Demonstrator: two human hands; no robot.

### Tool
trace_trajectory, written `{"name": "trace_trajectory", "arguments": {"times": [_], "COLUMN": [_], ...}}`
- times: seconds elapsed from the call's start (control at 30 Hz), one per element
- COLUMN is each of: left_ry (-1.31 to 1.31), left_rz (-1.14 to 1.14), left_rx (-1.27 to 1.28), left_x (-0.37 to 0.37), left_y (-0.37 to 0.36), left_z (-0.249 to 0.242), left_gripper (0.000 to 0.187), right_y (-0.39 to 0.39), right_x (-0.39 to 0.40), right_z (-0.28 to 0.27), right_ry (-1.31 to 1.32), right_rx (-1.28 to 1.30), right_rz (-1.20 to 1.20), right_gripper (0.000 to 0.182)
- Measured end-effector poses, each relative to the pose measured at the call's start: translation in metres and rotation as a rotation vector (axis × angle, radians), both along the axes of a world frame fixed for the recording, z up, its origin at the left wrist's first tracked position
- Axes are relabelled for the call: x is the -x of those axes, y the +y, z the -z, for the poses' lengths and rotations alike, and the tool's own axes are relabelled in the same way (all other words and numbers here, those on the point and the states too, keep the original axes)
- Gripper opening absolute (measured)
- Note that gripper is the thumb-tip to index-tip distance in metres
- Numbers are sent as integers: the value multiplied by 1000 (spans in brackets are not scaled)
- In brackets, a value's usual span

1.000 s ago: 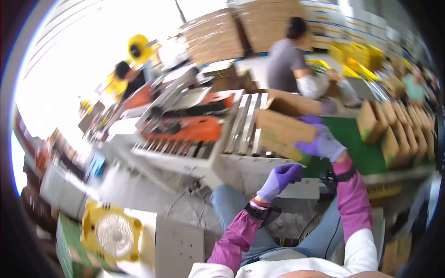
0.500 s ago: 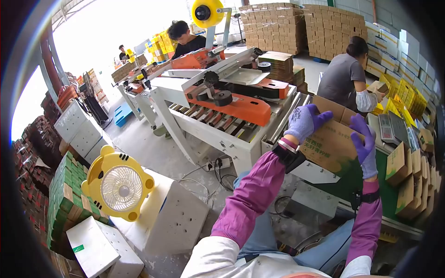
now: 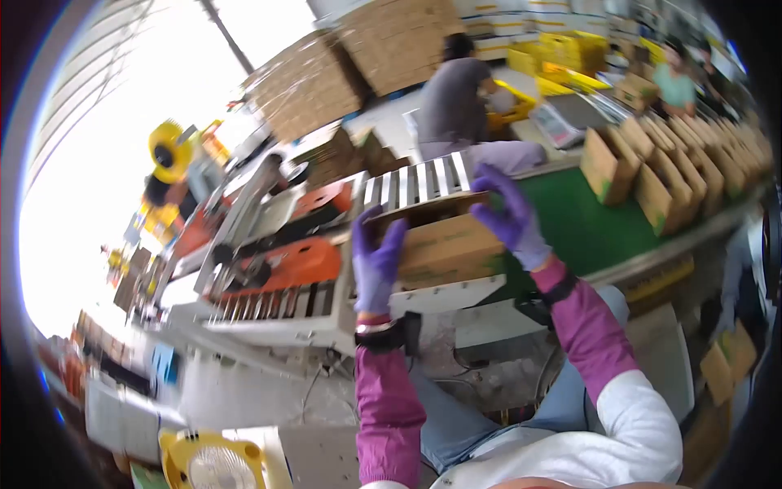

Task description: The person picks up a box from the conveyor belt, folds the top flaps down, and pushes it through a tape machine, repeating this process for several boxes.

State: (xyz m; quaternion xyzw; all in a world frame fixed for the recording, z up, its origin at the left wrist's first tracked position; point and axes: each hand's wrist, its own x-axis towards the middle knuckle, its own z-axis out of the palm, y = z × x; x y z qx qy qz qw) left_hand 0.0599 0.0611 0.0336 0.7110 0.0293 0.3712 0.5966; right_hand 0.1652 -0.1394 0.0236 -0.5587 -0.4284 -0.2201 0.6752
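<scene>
A brown cardboard box with an open top lies at the junction of the roller table and the green belt. My left hand, in a purple glove, grips its left end, thumb on the near side and fingers at the far side. My right hand, gloved alike, holds the right end, thumb near the top edge and fingers stretched beyond it. The flaps and the inside of the box are mostly hidden or blurred.
Left of the box stands a taping machine with orange guards. Metal rollers lie behind the box. Several open cartons line the green belt. A seated person works across from me. A yellow fan stands at lower left.
My view has swung to the right. The box has turned from its printed side facing me to lying with its opening upward, and both hands are now at its ends.
</scene>
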Motion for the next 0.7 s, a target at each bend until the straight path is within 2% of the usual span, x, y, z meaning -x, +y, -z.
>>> {"name": "trace_trajectory", "arguments": {"times": [0.03, 0.07, 0.1, 0.13, 0.17, 0.23, 0.3, 0.37, 0.4, 0.43, 0.47, 0.5, 0.53, 0.7], "left_ry": [0, -62, -23, -40, -83, -121, -105, -179, -180, -193, -201, -176, -180, -149], "left_rz": [-133, -142, -128, -112, -66, -6, 37, 27, 18, 7, -9, 3, -32, 3], "left_rx": [-164, -310, -194, -242, -182, -53, 8, 43, 44, -48, -140, -78, -221, 29], "left_x": [5, 5, 5, 2, 2, 3, 4, 7, 8, 9, 10, 12, 14, 23], "left_y": [-4, 2, 1, 9, 9, 11, 12, 9, 10, 10, 12, 12, 12, -11], "left_z": [-6, 2, 0, 9, 11, 14, 19, 23, 24, 24, 25, 26, 24, 6], "left_gripper": [30, 31, 35, 33, 32, 33, 34, 31, 31, 34, 37, 40, 38, 32], "right_y": [4, -1, -1, 3, 4, -1, -3, -6, -5, -3, -2, -4, -7, -9], "right_x": [-7, -7, -7, -3, -10, -6, 1, 2, 2, 4, 5, 6, 7, 4], "right_z": [10, 7, 10, 10, 13, 18, 18, 18, 18, 16, 15, 16, 14, 12], "right_ry": [90, 50, 74, 183, 40, 252, 321, 348, 240, 131, 129, 125, 117, 89], "right_rx": [-46, 9, 45, -14, 5, 52, 63, 69, 49, 29, 33, 43, 54, 79], "right_rz": [-150, -181, -168, -293, -252, -420, -472, -499, -438, -387, -411, -373, -345, -301], "right_gripper": [54, 54, 52, 48, 42, 27, 27, 29, 31, 34, 34, 36, 37, 40]}}
